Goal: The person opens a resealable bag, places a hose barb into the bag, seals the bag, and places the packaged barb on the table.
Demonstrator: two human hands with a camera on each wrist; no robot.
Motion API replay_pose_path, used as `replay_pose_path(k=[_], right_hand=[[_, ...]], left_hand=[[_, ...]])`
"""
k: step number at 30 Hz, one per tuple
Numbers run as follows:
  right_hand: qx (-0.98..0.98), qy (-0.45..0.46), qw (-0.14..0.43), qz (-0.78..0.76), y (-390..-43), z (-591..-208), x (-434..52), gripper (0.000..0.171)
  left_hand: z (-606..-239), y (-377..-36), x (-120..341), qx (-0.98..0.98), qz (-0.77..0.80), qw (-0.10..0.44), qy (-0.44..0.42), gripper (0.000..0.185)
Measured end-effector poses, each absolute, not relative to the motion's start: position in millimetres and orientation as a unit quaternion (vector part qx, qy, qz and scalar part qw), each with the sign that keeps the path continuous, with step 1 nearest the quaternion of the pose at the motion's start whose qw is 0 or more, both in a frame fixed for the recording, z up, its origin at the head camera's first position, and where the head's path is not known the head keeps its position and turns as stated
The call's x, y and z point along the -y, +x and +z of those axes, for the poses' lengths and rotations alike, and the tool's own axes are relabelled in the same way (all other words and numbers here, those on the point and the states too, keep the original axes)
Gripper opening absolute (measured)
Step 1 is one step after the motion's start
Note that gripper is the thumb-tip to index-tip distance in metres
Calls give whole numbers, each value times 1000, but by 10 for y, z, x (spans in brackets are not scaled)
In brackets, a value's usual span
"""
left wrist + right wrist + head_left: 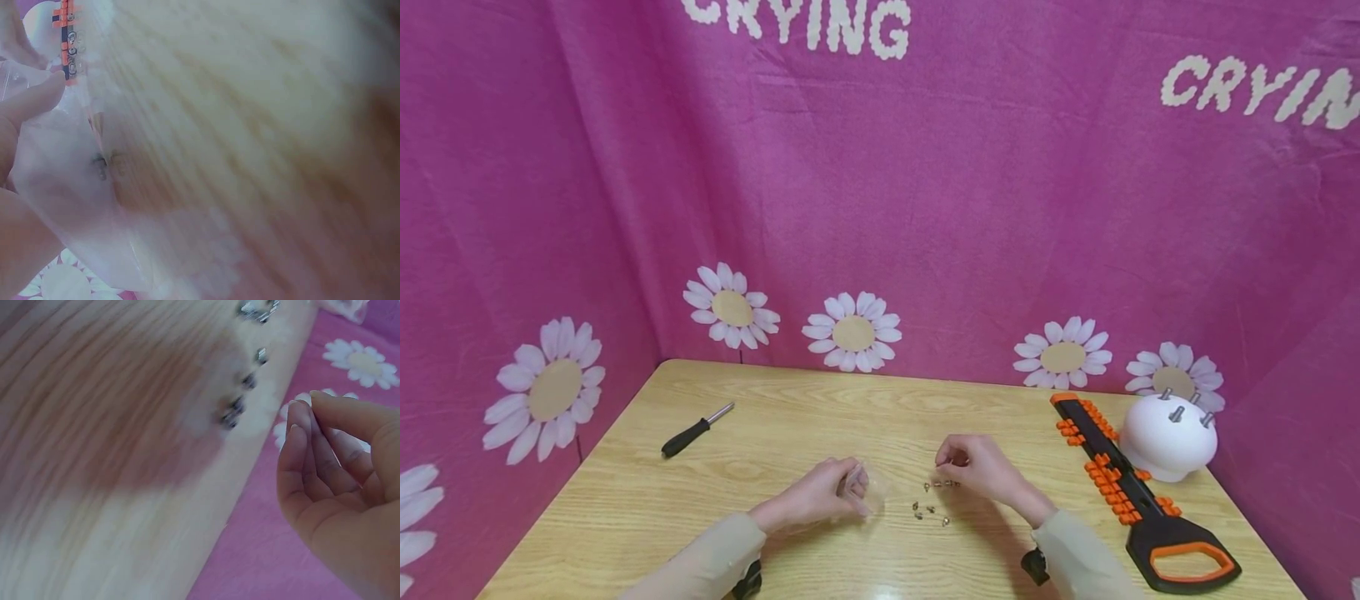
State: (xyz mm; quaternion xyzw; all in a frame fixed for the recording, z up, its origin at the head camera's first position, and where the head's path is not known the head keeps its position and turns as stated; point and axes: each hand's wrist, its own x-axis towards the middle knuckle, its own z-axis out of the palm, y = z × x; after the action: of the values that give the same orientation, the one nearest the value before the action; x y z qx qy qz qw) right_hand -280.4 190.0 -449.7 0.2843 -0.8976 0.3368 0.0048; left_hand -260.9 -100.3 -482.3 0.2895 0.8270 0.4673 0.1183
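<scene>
Left wrist view, clear bag [94, 206] blurred

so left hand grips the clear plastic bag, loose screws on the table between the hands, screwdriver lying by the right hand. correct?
Not quite. The screwdriver lies at the table's far left, beyond the left hand, not by the right hand; the head view shows it. The rest holds: the left hand grips the clear plastic bag, and the loose screws lie between the hands.

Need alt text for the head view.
Left hand holds a clear bag; right hand hovers over small screws on a wooden table. Screwdriver left, orange-black tool right.
</scene>
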Motion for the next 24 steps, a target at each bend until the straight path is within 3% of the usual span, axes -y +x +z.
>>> replay_pose_path(k=[24], right_hand=[[934,245,15,262,-2788,-4701,-2132,10]], left_hand=[[-4828,-2631,1015,-827,459,130,297,32]])
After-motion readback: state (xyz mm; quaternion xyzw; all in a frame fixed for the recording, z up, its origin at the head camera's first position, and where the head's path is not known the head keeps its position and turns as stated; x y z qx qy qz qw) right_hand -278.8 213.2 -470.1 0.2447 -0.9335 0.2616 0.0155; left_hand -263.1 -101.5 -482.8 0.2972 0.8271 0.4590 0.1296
